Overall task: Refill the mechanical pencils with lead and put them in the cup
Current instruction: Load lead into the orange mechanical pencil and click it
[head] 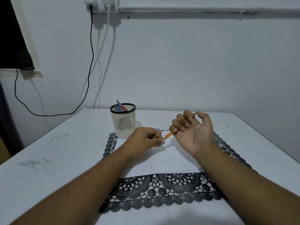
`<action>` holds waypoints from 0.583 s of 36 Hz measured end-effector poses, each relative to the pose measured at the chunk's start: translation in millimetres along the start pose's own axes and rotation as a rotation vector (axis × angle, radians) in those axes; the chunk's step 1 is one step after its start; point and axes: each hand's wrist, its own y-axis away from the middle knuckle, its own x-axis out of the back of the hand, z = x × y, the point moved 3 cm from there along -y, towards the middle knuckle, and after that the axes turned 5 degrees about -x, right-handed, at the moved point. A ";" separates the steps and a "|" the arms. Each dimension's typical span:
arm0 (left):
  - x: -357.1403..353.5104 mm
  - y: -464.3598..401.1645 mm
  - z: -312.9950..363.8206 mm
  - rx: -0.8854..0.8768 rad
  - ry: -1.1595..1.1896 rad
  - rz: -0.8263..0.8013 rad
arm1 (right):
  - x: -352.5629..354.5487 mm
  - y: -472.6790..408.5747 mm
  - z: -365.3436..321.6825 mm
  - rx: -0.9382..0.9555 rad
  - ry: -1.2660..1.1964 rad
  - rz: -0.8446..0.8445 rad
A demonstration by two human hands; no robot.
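Both hands' fingers (176,123) hold one orange pencil (168,135) between them

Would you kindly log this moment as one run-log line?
right hand: grips orange pencil | left hand: pinches its tip | cup: holds pencils | stage: refilling

Head-height view, forward-down, seemingly near table (48,143)

Both bare forearms extended forward over the work area, right hand (193,129) raised palm-up with wrist bent back, fingers curled and thumb extended upward, left hand (144,140) lower, palm down, fingertips (162,141) pinched together beside the right hand's knuckles
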 end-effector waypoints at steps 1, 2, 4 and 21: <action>1.2 -0.3 0.9 -0.009 -0.010 -0.020 | 1.0 -0.2 -0.6 0.005 -0.015 0.007; 2.4 -1.0 1.4 -0.019 -0.018 -0.035 | 1.8 -0.6 -1.4 0.010 -0.030 0.012; 4.5 -1.6 1.3 -0.032 -0.020 -0.042 | 3.4 -1.1 -2.9 0.017 -0.053 0.013; 3.3 -3.3 -3.9 -0.072 -0.051 -0.029 | 6.7 -1.0 -0.9 0.012 -0.051 0.016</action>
